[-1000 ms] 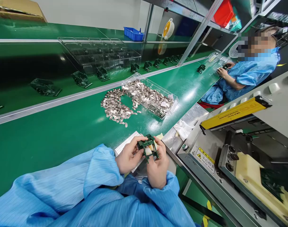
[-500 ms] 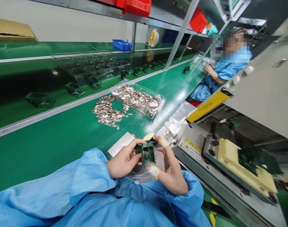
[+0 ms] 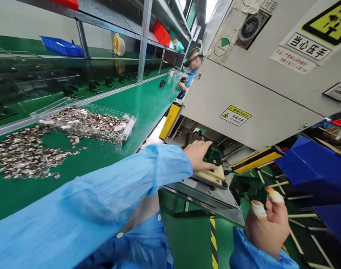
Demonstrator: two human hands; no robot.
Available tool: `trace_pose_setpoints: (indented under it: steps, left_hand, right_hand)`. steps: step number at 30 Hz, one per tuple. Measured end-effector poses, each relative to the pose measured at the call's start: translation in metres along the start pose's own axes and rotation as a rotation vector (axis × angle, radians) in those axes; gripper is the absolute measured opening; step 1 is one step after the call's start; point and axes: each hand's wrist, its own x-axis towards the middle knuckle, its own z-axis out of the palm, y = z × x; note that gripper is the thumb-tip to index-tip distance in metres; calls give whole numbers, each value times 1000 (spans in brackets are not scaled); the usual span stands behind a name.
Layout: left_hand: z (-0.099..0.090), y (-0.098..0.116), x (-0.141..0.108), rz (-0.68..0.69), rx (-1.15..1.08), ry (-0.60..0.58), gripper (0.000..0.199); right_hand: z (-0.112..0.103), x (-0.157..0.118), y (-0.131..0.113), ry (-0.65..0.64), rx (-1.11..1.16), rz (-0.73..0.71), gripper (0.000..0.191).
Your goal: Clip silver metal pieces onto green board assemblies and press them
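My left hand reaches out over the press, its thumb and fingers around a dark green plastic housing. That housing sits at the cream-coloured fixture; whether it is fully seated I cannot tell. At lower right, my right hand is closed on a second dark green plastic part, a wide flat piece, held off the fixture's right side. Yellow-stained white wraps cover the thumb and a finger of this hand.
The grey press housing overhangs the fixture, with yellow bars at its sides. Left, a clear tray of small metal pieces stands on the green bench beside a loose pile. A co-worker sits farther along. Blue bins stand right.
My view has swung right. The left hand has carried its green housing from the bench front to the fixture. My right hand, empty before, now holds the flat green part, lifted away from the fixture.
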Motion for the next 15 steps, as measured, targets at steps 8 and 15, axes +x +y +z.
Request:
trace_pose_setpoints:
  steps: [8, 15]
  left_hand:
    - [-63, -7, -36, -122, -398, 82, 64]
    - [-98, -60, -175, -384, -206, -38, 54]
  right_hand:
    - [58, 52, 13, -339, -189, -111, 68]
    - [89, 59, 27, -623, -346, -238, 55]
